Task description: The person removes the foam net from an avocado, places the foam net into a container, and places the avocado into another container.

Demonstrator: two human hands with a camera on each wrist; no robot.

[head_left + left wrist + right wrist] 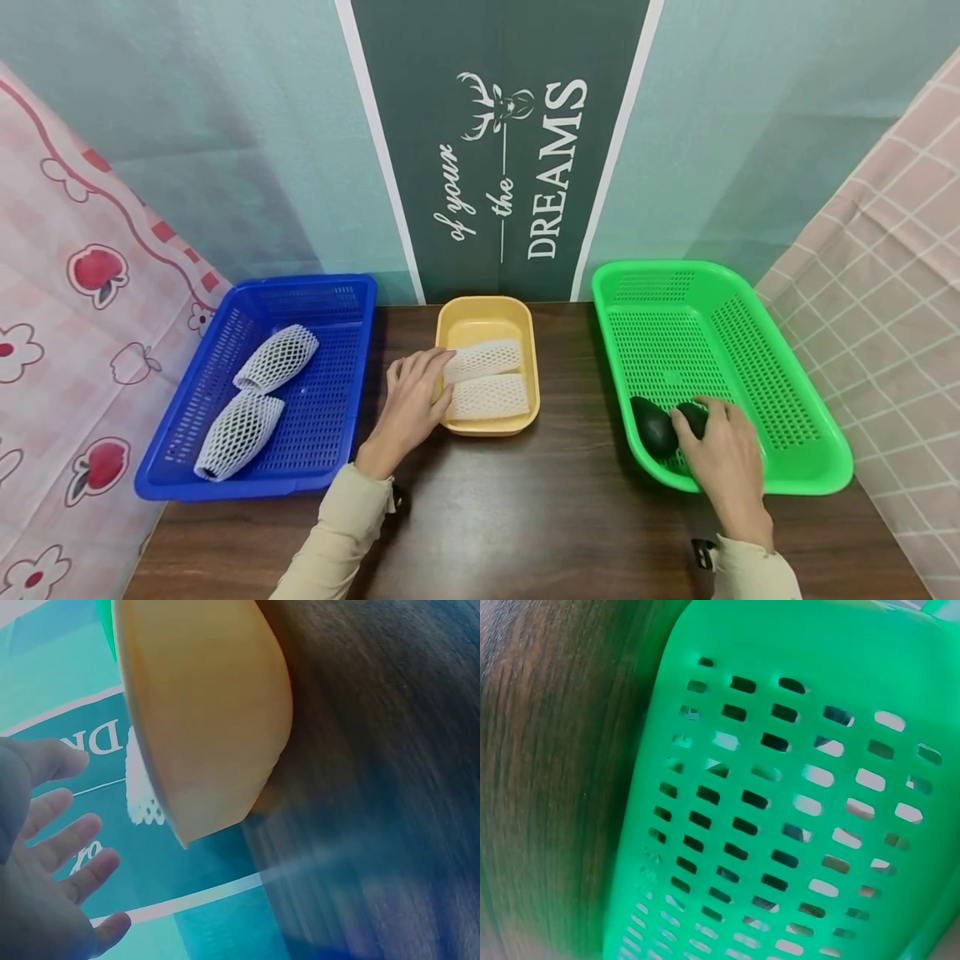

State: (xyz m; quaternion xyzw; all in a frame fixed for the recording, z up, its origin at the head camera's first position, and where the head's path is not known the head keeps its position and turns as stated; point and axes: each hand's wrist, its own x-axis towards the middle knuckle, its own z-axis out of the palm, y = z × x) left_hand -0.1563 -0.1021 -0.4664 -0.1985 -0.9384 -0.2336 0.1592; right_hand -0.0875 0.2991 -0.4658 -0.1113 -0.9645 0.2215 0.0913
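Pickup seems underway right of the tray [483,310], right hand [723,458] grasping fruit [693,418]; loose-fingered left hand [408,396] likely must pinch the tray's netting [491,396] next.

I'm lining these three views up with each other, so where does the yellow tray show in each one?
Head: the yellow tray sits near the centre, between the blue basket and the green basket.
Left wrist: upper middle, cut off by the top edge.
Right wrist: not in it.
Shared landmark: the dark wooden tabletop, at right in the left wrist view, at left in the right wrist view.
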